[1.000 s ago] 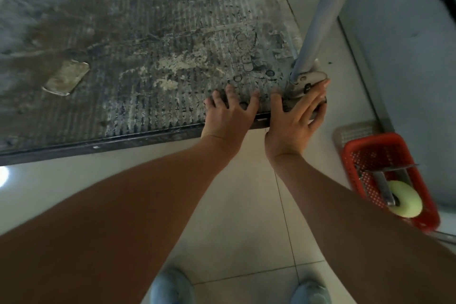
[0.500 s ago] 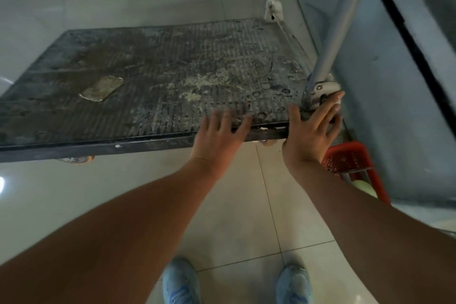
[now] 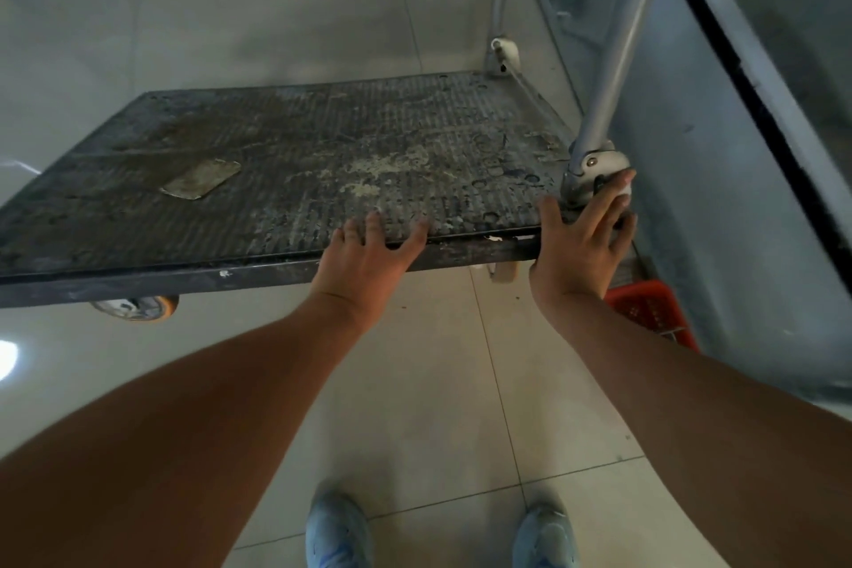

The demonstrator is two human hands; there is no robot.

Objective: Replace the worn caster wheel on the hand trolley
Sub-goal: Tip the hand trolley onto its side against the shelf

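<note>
Left grip (image 3: 369,256): fingers still lying flat over trolley deck (image 3: 276,171) edge.
Right grip (image 3: 583,240): still flat, touching handle bracket (image 3: 594,166).
Deck: lifting higher, orange wheel (image 3: 138,305) now showing.

Trolley deck (image 3: 295,161): ribbed dark matting, rough, matt, stained and flaking pale.
Deck edge (image 3: 152,279): dark metal, dull, chipped.
Handle tube (image 3: 618,55): grey painted metal, smooth, soft sheen.
Hinge bracket (image 3: 594,164): bare metal, scuffed.
Caster wheel (image 3: 138,307): orange rubbery tread, slightly glossy.
Basket (image 3: 650,309): red plastic mesh.
Floor (image 3: 442,383): pale tile, glossy.
</note>
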